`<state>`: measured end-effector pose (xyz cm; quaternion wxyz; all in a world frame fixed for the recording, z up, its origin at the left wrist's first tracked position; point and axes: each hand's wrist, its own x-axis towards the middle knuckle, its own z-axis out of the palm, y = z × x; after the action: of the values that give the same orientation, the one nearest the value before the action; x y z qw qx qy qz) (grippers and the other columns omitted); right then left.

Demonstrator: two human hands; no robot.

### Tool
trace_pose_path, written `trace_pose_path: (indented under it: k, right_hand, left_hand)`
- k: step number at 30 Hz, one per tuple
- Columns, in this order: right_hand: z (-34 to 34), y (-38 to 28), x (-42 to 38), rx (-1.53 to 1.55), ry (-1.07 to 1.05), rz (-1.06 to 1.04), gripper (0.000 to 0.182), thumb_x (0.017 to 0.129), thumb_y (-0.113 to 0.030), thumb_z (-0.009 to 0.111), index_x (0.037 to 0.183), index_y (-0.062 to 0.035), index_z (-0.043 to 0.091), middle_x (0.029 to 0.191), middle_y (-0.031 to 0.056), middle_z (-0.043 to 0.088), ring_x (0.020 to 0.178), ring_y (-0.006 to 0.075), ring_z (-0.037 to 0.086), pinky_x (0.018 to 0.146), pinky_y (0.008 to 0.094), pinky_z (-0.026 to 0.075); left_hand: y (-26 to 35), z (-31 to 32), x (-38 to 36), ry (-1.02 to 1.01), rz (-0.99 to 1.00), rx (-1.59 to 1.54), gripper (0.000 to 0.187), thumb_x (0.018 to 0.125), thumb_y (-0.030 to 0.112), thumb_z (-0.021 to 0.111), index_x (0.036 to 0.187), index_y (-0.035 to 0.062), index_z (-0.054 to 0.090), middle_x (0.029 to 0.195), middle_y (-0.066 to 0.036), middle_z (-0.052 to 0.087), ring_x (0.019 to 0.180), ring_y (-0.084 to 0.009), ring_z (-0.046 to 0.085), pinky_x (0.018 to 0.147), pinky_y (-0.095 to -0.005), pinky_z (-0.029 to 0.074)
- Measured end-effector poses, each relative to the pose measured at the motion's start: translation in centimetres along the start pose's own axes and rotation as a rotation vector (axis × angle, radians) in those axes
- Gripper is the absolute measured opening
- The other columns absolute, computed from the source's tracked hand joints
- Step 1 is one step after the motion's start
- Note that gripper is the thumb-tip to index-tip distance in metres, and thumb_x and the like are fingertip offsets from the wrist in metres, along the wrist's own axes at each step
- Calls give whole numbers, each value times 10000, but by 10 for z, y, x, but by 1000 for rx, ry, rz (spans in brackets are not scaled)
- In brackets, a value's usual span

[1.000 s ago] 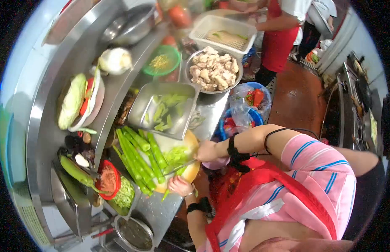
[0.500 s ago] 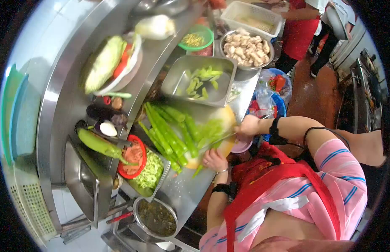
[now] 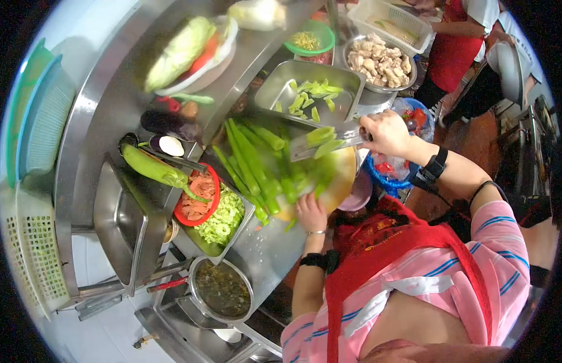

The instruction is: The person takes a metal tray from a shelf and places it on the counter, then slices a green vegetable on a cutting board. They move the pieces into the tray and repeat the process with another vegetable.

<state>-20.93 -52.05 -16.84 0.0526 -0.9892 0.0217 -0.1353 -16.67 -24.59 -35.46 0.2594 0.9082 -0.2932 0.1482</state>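
My right hand (image 3: 387,131) grips a cleaver (image 3: 349,133), raised above the round cutting board (image 3: 347,166). Cut green pieces (image 3: 322,140) lie on its broad blade. My left hand (image 3: 311,213) is closed over green vegetables at the board's near edge, fingers bent down onto them. Long green vegetables (image 3: 248,160), pepper-like in shape, lie side by side across the board to the left. Behind the board stands a metal tray (image 3: 275,91) with similar cut green pieces (image 3: 314,97) in it.
A bowl of pale chunks (image 3: 378,60) and a green bowl (image 3: 320,36) stand farther back. At left are a red bowl of orange slices (image 3: 202,193), a tray of shredded greens (image 3: 220,221) and a pot (image 3: 223,290). A co-worker in a red apron (image 3: 450,63) stands behind.
My right hand has lifted the cleaver from the board and moved it up toward the metal tray, with cut pieces on the blade. My left hand stays on the vegetables.
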Motion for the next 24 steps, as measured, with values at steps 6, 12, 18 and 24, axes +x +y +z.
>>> trace_pose_path:
  k: [6, 12, 18, 24]
  right_hand:
    - [-19, 42, 15, 15, 6, 100, 493, 581, -369, 735, 911, -82, 508, 725, 87, 596, 735, 273, 593, 661, 381, 434]
    - [-18, 73, 16, 126, 40, 132, 394, 599, -311, 725, 834, -67, 523, 700, 96, 591, 712, 291, 588, 644, 411, 445]
    - [-15, 86, 26, 128, 16, 67, 384, 597, -315, 710, 805, -51, 523, 688, 113, 589, 697, 303, 588, 624, 411, 451]
    - [-12, 92, 31, 116, 39, -49, 338, 586, -270, 688, 797, -57, 531, 673, 116, 595, 680, 291, 605, 588, 405, 452]
  left_hand:
    - [17, -5, 13, 0, 99, 70, 384, 699, 182, 650, 1043, 64, 526, 1045, -105, 503, 981, -298, 478, 843, -403, 398]
    - [37, 3, 37, -8, 98, 85, 385, 693, 188, 665, 1034, 65, 533, 1047, -122, 509, 976, -309, 487, 845, -412, 398]
    - [93, -16, 148, 200, 302, -90, 221, 766, 159, 612, 964, 67, 576, 1023, -98, 538, 965, -304, 489, 845, -414, 392]
    - [145, -5, 222, 7, 504, -168, 172, 764, 152, 600, 925, 91, 595, 990, -74, 542, 961, -291, 485, 846, -393, 381]
